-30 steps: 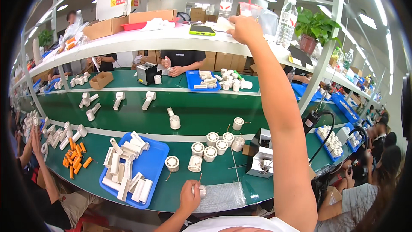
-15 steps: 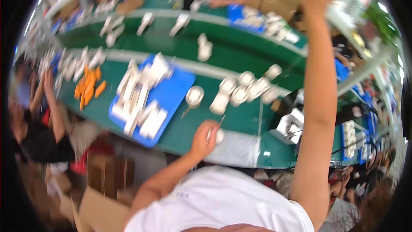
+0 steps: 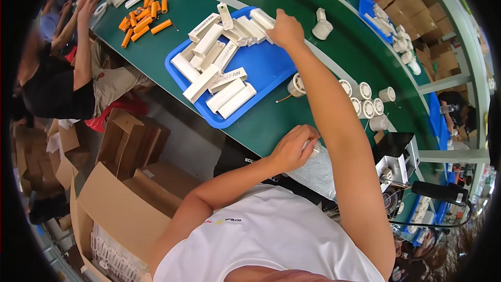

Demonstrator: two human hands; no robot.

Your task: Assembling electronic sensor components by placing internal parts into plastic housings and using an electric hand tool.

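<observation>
My right hand (image 3: 286,30) reaches across to the far edge of a blue tray (image 3: 279,68), its fingers closed round the end of a white plastic casing (image 3: 262,19). Other long white casings (image 3: 211,40) lie heaped in that tray, some with printing on the side. Close to my body, my left hand (image 3: 294,149) is curled round a small white part (image 3: 313,147), mostly hidden by the fingers. Beside my right forearm stands a white round fan head (image 3: 297,85) with a wire end sticking out. Several similar fan heads (image 3: 365,92) are grouped beyond the forearm.
Orange cylindrical batteries (image 3: 142,23) lie in a pile at the far left of the green table (image 3: 271,120). A clear plastic sheet (image 3: 319,173) lies under my left hand. A metal fixture (image 3: 392,167) stands at right. A co-worker (image 3: 62,81) sits at left, near open cartons (image 3: 122,203).
My right hand has come down from high at the upper right to the casings in the tray. My left hand stays near my body, still closed. The view has turned toward the left.
</observation>
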